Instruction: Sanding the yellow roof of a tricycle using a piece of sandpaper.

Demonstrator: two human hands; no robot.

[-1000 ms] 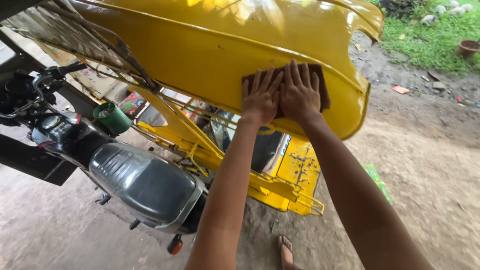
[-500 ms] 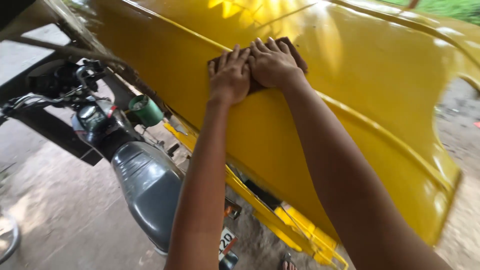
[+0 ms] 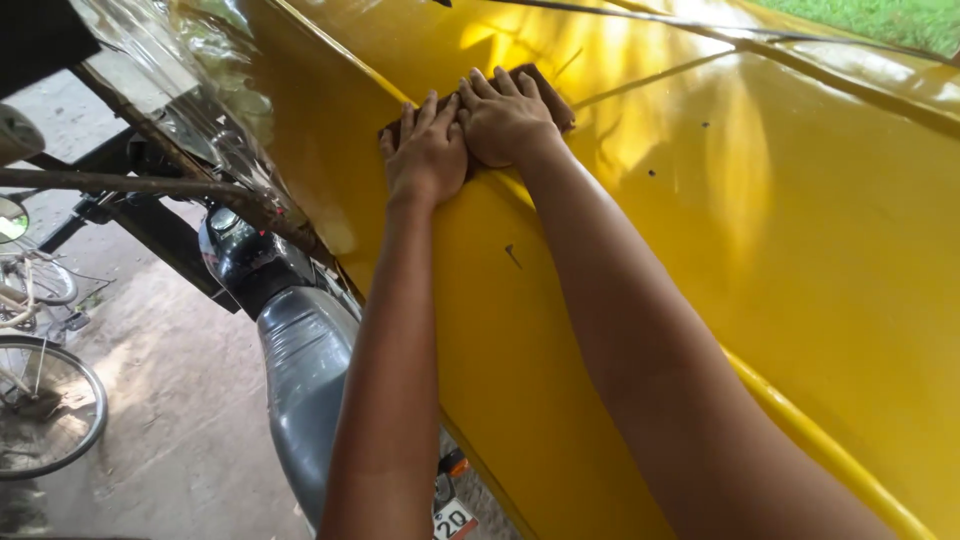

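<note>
yellow panel [image 3: 760, 280], brown pad [image 3: 545, 95] on it

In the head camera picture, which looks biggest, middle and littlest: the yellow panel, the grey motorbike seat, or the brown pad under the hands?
1. Yellow panel, filling most of the picture.
2. Grey motorbike seat, partly hidden by an arm.
3. Brown pad, mostly covered by the left hand and right hand, so its full size is unsure.

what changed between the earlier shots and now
Both hands, left hand and right hand, slid the brown pad along the yellow roof panel, from near its curved outer edge inward toward the clear plastic sheet. Nothing was taken up or let go. Both palms stay flat, side by side on the pad; the motorcycle seat stays below.
</note>
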